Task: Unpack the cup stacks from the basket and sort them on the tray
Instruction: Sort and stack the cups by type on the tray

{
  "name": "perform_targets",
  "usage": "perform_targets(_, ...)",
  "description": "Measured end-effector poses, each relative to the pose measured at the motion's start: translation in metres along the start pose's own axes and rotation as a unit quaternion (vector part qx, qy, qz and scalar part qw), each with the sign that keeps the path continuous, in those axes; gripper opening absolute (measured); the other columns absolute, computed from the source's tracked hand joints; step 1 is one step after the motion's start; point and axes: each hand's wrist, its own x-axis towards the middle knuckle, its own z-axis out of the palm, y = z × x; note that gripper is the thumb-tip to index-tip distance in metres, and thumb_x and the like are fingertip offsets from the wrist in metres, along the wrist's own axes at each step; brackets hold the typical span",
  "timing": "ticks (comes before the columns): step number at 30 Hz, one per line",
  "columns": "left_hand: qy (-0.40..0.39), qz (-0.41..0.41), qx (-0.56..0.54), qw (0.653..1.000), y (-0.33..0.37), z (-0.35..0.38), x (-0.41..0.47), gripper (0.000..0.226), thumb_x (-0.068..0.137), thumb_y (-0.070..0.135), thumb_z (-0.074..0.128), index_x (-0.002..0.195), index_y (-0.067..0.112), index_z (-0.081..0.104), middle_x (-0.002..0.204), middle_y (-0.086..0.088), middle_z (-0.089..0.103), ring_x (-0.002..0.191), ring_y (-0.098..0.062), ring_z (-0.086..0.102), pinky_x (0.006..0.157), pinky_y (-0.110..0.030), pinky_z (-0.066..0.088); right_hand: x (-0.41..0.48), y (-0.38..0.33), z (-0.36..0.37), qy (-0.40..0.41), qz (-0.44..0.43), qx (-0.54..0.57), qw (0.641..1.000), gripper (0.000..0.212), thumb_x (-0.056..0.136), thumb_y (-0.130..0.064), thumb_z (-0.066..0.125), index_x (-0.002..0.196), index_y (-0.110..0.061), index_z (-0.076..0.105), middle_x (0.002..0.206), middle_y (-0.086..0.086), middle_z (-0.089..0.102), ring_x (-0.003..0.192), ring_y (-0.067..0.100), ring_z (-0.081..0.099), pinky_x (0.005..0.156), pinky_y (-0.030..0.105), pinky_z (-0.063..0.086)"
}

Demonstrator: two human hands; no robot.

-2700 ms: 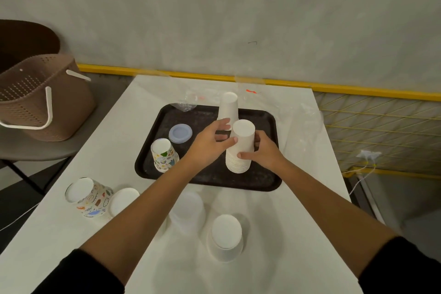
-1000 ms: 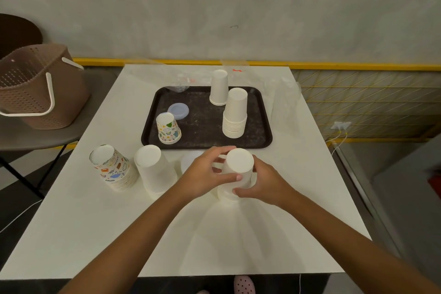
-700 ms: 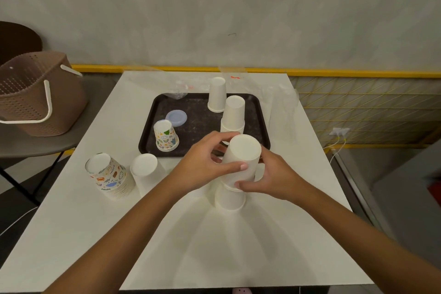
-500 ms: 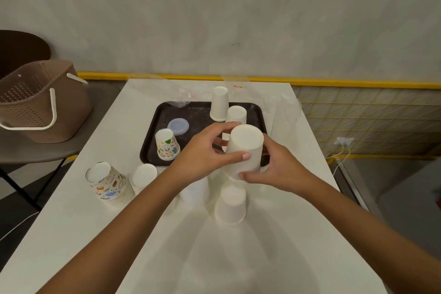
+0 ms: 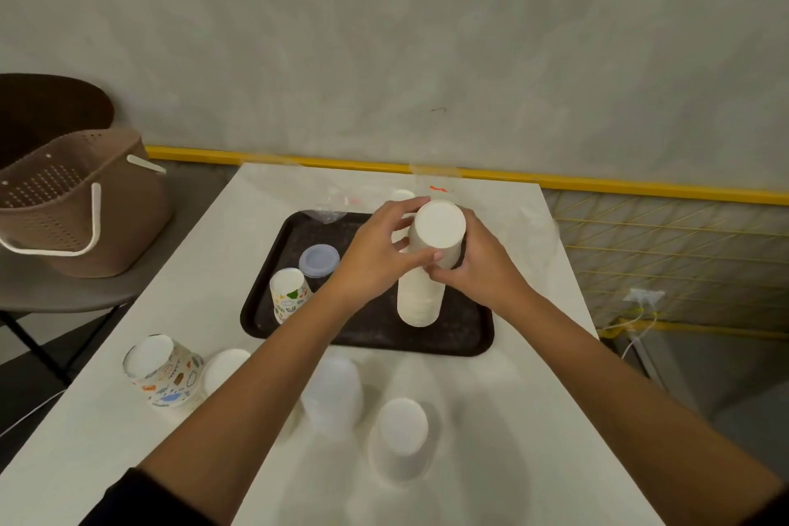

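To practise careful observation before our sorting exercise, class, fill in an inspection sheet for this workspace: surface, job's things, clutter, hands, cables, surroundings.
Surface: white table with a black tray on it.
Job's things: white cup stack and patterned cup on the tray; patterned stack and three pale cup stacks on the table's near side; brown basket on a chair, left.
Clutter: blue lid on the tray; clear wrap at its far edge.
Hands: left hand and right hand both grip white cups over the tray's stack; contact hidden.
Cables: white cable by the floor, right.
Surroundings: grey wall, yellow rail, wire grid.
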Motion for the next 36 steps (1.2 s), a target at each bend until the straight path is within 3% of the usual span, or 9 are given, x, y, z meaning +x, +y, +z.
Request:
perform_targets(10,0.016,-0.108,0.010,0.994,-0.043,0.019,0.027,0.057,0.081,0.021,0.068,0.133,0.018,0.045,0.139,-0.004,0.047,0.122,-0.023,0.050,0.101,-0.039,0.045,0.030,0.034,0.031,-0.038,0.089,0.033,0.995,0.078,0.073,-0.019,0.077,0.137,-0.016,0.032,0.139,0.004,0.044,0.127,0.022,0.044,0.103,0.038,0.039)
perform_targets(14,0.005,-0.160,0.017,0.987,-0.054,0.021,0.017,0.051,0.085,0.025,0.063,0.133,0.018,0.046,0.138,-0.003,0.048,0.118,-0.020,0.053,0.092,-0.028,0.044,0.026,0.047,0.041,-0.068,0.140,0.038,0.987,0.078,0.077,-0.020,0.073,0.140,-0.016,0.027,0.143,0.005,0.040,0.130,0.025,0.041,0.106,0.041,0.036)
perform_targets(22,-0.020,-0.199,0.022,0.979,-0.054,0.012,-0.016,0.049,0.086,0.029,0.062,0.132,0.021,0.046,0.136,0.000,0.050,0.117,-0.016,0.053,0.096,-0.032,0.042,0.001,0.061,0.043,-0.076,0.191,0.027,0.978,0.085,0.079,-0.027,0.071,0.145,-0.021,0.018,0.146,0.004,0.038,0.133,0.025,0.040,0.109,0.044,0.032)
perform_targets(29,-0.055,-0.198,-0.008,0.979,-0.049,0.004,-0.061,0.043,0.084,0.023,0.066,0.125,0.026,0.053,0.131,0.005,0.052,0.115,-0.012,0.053,0.093,-0.027,0.045,-0.042,0.052,0.036,-0.084,0.176,0.037,0.980,0.071,0.081,-0.020,0.069,0.140,-0.020,0.030,0.139,0.004,0.044,0.127,0.021,0.044,0.107,0.037,0.036)
perform_targets(32,-0.085,-0.200,-0.035,0.975,-0.048,0.002,-0.085,0.040,0.082,0.025,0.068,0.119,0.031,0.055,0.127,0.008,0.053,0.113,-0.009,0.053,0.086,-0.019,0.044,-0.067,0.050,0.033,-0.100,0.167,0.040,0.980,0.067,0.081,-0.015,0.069,0.138,-0.019,0.033,0.137,0.003,0.046,0.124,0.018,0.045,0.103,0.030,0.037)
perform_targets(36,-0.131,-0.220,-0.056,0.965,-0.050,-0.001,-0.114,0.043,0.079,0.027,0.070,0.119,0.032,0.055,0.122,0.010,0.055,0.113,-0.005,0.052,0.089,-0.020,0.041,-0.101,0.048,0.034,-0.140,0.156,0.034,0.977,0.068,0.080,-0.008,0.069,0.137,-0.017,0.035,0.137,0.004,0.047,0.123,0.016,0.045,0.095,0.017,0.034)
